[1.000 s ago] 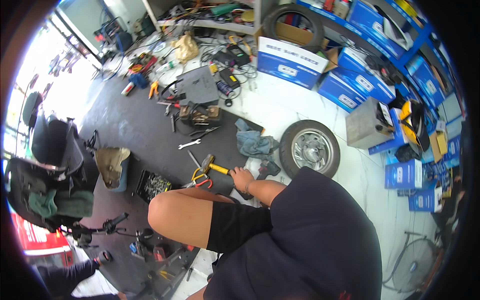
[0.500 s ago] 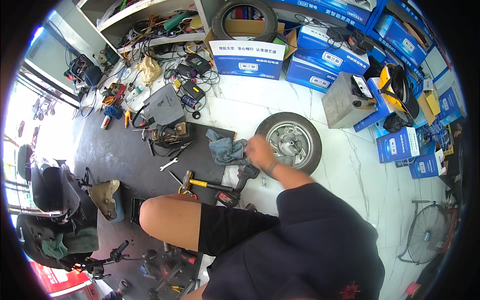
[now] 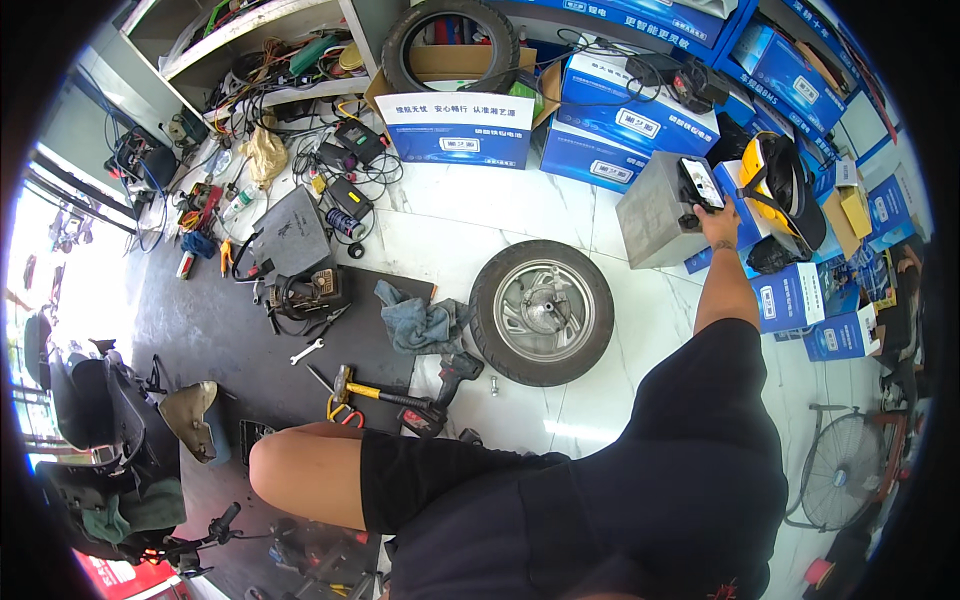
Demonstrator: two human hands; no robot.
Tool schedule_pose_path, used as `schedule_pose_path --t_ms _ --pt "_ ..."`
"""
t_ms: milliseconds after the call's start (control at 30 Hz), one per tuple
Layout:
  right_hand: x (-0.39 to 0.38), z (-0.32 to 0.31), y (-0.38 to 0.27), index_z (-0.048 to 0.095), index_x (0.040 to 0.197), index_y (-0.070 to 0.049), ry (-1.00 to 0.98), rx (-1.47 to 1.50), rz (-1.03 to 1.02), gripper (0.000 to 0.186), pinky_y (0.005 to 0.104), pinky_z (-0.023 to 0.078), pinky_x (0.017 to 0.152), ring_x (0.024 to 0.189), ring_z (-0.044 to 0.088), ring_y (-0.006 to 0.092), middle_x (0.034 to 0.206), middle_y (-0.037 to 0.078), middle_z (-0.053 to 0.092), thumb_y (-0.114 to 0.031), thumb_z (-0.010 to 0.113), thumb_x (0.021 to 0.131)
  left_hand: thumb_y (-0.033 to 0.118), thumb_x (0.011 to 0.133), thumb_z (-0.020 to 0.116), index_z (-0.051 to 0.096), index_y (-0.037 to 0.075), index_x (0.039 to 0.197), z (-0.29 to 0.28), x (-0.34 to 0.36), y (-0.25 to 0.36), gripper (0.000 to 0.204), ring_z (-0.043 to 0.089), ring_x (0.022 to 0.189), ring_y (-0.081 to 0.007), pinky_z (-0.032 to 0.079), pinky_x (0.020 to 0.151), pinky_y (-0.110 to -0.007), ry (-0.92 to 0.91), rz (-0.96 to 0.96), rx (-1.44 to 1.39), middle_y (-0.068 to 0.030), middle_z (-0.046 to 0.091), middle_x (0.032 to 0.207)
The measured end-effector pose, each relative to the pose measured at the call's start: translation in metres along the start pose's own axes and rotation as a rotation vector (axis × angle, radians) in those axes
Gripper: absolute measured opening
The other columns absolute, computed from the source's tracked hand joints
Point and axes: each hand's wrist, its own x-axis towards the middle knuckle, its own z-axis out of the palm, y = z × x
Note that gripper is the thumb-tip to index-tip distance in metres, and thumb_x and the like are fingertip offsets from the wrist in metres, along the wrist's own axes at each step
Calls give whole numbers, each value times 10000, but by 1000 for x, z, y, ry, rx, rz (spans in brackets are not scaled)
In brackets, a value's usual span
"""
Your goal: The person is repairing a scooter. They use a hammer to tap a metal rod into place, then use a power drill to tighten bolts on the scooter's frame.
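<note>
My right hand (image 3: 718,225) is stretched far out to the right, at the near end of a phone (image 3: 701,184) with a lit screen. Its fingers close around that end of the phone, which lies on top of a grey metal box (image 3: 650,215). No part of my left hand shows. A wheel with a black tyre and silver rim (image 3: 541,313) lies flat on the white floor in front of me. Left of it are a crumpled blue-grey rag (image 3: 420,318) and a cordless power tool (image 3: 455,375).
A yellow-handled hammer (image 3: 375,391) and a wrench (image 3: 307,351) lie on the dark mat (image 3: 385,290). Blue cartons (image 3: 620,110) and a loose tyre (image 3: 450,12) stand at the back. A fan (image 3: 838,470) stands at right, scooter parts (image 3: 110,420) at left.
My right hand has left the spot between the rag and the wheel and reached right to the phone on the metal box. The view has shifted slightly right.
</note>
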Motion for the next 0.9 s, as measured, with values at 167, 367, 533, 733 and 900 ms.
schedule_pose_path --t_ms 167,367,533,733,900 --pt "19 14 10 404 1586 -230 -90 -95 -98 872 504 392 1181 1442 449 401 1535 216 498 -482 807 855 447 1023 595 516 144 758 24 -5 9 410 478 562 -178 393 565 -339 -171 -16 -108 0 444 604" --pt "14 13 10 431 1565 -252 -85 -79 -132 797 508 396 1177 1423 472 399 1538 223 491 -470 780 884 447 1037 568 543 132 786 38 -25 22 403 495 557 -190 426 568 -357 299 70 371 -7 446 606" --pt "3 4 -2 426 1569 -235 -84 -62 -129 795 498 386 1186 1439 447 404 1551 238 472 -479 769 894 457 1042 558 600 109 842 22 -13 10 403 517 569 -199 430 565 -360 -34 120 64 -12 474 608" --pt "-56 23 -15 467 1503 -12 436 260 -172 813 486 443 1122 1381 475 422 1471 267 505 -461 773 897 466 1045 561 629 90 893 14 14 4 411 520 579 -199 421 559 -356 -537 75 -301 -13 485 614" --pt "-254 110 -79 664 1022 16 234 545 -163 445 444 523 849 900 647 385 932 190 670 -428 642 1027 364 1065 558 620 72 963 41 25 -8 316 406 533 -154 360 532 -324 41 110 43 13 398 606"
